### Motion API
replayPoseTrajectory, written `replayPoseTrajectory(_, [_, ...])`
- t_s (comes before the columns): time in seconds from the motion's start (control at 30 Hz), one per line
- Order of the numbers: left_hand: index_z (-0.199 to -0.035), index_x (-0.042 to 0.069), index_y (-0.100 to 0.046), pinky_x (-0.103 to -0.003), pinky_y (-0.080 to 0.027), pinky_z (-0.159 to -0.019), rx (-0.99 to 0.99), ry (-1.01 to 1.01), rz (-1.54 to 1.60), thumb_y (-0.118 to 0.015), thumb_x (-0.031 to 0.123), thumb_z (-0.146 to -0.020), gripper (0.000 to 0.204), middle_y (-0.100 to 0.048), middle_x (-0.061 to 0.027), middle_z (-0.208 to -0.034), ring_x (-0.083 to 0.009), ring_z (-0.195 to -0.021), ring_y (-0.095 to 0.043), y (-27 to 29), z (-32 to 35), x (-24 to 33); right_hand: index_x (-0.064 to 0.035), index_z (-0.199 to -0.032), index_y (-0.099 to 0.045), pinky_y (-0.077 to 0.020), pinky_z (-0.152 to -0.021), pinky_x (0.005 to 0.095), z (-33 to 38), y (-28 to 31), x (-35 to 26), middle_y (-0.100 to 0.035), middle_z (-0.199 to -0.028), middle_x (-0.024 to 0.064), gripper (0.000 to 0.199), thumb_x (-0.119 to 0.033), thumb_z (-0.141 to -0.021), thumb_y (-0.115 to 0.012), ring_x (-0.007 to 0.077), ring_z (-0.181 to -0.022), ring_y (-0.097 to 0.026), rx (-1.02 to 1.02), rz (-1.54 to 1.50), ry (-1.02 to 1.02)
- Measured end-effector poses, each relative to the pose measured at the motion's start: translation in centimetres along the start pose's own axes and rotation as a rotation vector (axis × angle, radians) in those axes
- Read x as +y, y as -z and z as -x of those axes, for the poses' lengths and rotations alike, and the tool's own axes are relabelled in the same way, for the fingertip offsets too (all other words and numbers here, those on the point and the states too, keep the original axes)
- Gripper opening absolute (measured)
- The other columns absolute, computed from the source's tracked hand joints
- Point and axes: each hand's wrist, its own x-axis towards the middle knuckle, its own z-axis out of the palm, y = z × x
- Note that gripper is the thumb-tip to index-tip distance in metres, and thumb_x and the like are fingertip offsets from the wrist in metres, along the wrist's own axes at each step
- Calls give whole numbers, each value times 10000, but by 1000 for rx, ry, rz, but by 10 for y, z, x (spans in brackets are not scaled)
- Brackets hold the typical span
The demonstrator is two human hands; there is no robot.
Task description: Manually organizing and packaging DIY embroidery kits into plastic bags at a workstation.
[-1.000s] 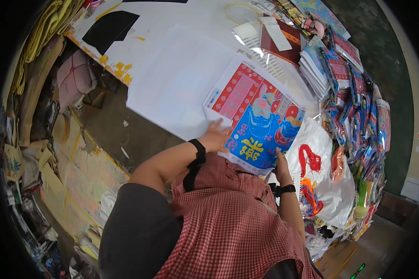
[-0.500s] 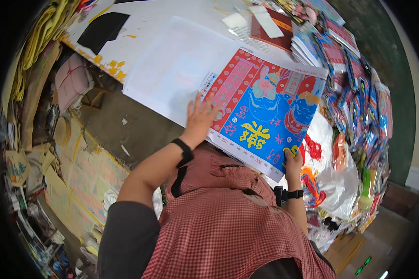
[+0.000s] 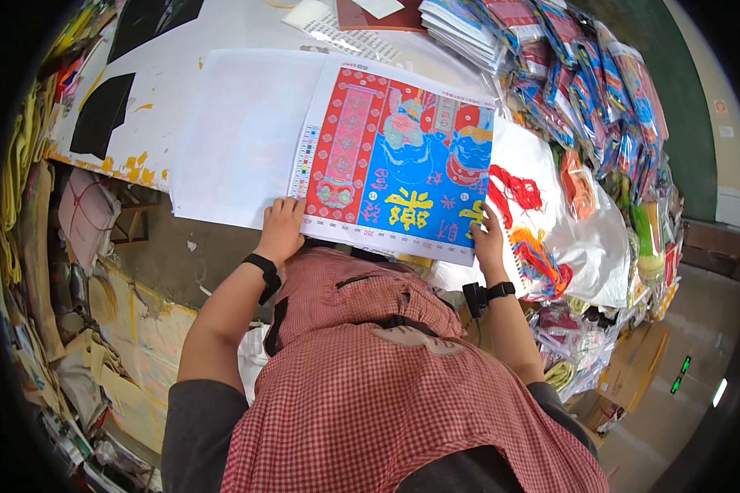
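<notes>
Across the table's near edge lies a printed pattern sheet, red and blue with yellow characters and figures, its colour key strip along the left. My left hand is closed on the sheet's near left edge, by the corner of the print, fingertips on top. At the near right corner my right hand grips the sheet, thumb over the print. White blank paper extends left from the printed part; whether it is joined to it I cannot tell. Right of the sheet lie red thread and orange and blue thread skeins.
Packaged kits in clear bags are heaped at the far right, beside a stack of folded papers. Black pieces lie on the white table at left. A cardboard box stands on the floor at lower right.
The sheet has turned to lie squarer to me. My left hand has gone from lying spread on the print to holding its near edge. My right hand keeps its corner. The view has shifted.
</notes>
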Motion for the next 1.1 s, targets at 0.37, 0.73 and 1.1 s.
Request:
replayPoseTrajectory(0.37, [-805,75,-529,-415,-350,-781,36,-184,-16,-668,90,-594,253,-501,-84,-864,-281,-889,-473,17,-15,-2,-61,-1267,-443,-488,-759,266,-4,26,36,-545,-1180,116,511,122,-796,-363,149,-907,-602,-272,-143,51])
replayPoseTrajectory(0.73, [-875,53,-529,-425,-327,-960,-116,-342,-70,-671,10,-560,349,-433,-139,-1265,-326,-1190,-378,11,-13,-9,-238,-1201,-517,-426,-877,386,-10,15,37,-343,-1366,110,606,54,-673,-578,284,-1147,-442,-65,859,728])
replayPoseTrajectory(1.1, [-979,45,-483,-438,-435,-730,-527,79,262,-542,61,-765,222,-595,-198,-884,-381,-877,-558,48,-11,-22,-62,-912,-617,-444,-778,371,-23,56,3,-634,-935,120,201,17,-743,-543,256,-863,-596,-45,474,852])
